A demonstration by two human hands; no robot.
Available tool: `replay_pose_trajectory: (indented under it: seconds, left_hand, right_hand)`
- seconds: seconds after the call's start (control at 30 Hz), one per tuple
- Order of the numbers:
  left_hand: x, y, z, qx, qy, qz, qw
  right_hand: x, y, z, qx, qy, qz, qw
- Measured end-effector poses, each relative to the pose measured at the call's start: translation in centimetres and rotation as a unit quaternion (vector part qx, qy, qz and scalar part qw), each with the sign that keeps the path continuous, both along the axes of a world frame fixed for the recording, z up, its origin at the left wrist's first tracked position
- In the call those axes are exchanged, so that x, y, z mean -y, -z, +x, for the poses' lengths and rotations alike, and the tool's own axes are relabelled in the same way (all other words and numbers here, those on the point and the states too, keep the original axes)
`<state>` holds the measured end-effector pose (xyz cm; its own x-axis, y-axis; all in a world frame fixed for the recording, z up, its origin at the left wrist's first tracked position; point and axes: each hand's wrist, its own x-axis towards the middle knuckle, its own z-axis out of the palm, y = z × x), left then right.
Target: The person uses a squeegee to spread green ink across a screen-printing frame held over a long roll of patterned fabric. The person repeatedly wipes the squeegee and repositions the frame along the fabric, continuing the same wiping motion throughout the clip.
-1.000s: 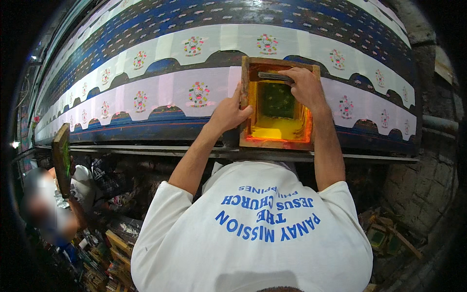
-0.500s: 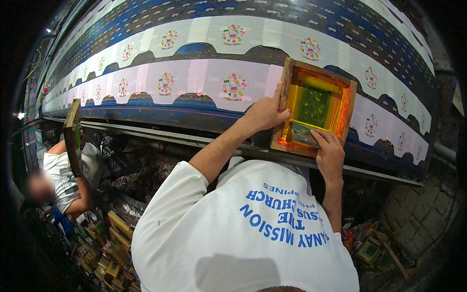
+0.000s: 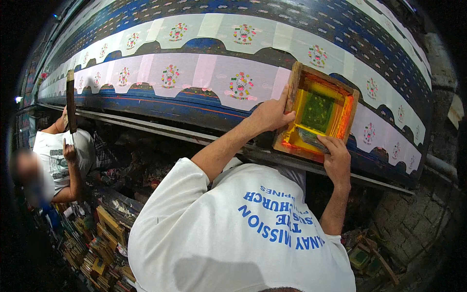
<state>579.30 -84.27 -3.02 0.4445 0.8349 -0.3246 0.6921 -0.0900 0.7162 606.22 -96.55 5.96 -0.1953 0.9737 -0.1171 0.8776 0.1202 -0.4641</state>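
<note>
A wooden-framed printing screen (image 3: 353, 104) lies tilted over the front row of pink fabric pieces (image 3: 202, 75). Its mesh has a green window (image 3: 317, 111) within a yellow surround, and orange-red ink smears its inner sides. My left hand (image 3: 273, 115) grips the left rail, thumb over the inner side. Inside the near end of the screen rests a flat, ink-stained squeegee (image 3: 310, 138), held by its right end in my right hand (image 3: 336, 158). Small colourful prints show on the fabric pieces; the screen hides the fabric under it.
A long dark-blue table (image 3: 160, 100) carries further rows of pale fabric (image 3: 209, 31), with a metal rail (image 3: 160, 127) along its near edge. At left, a co-worker (image 3: 61, 160) holds another frame (image 3: 71, 102) edge-on. Stacked wooden frames (image 3: 109, 224) fill the lower left.
My view has shifted slightly. My left hand still grips the screen, and my right still holds the squeegee at its near end. The co-worker's frame has moved up toward the table, now more upright.
</note>
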Motion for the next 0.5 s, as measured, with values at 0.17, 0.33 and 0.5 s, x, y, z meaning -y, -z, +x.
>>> replay_pose_trajectory:
  seconds: [0.17, 0.33, 0.5]
  left_hand:
    - [0.1, 0.3, 0.7, -0.016, -0.007, 0.002, 1.0]
    - [0.5, 1.3, 0.2, 0.048, -0.011, 0.047, 0.998]
    - [1.3, -2.5, 4.1, 0.019, -0.039, -0.006, 0.999]
  right_hand:
    - [1.2, 0.0, -0.2, -0.029, 0.002, 0.019, 0.999]
    - [1.2, 1.2, 0.9, -0.026, -0.018, 0.024, 0.999]
    - [1.7, 0.4, 4.9, -0.04, -0.016, 0.026, 0.999]
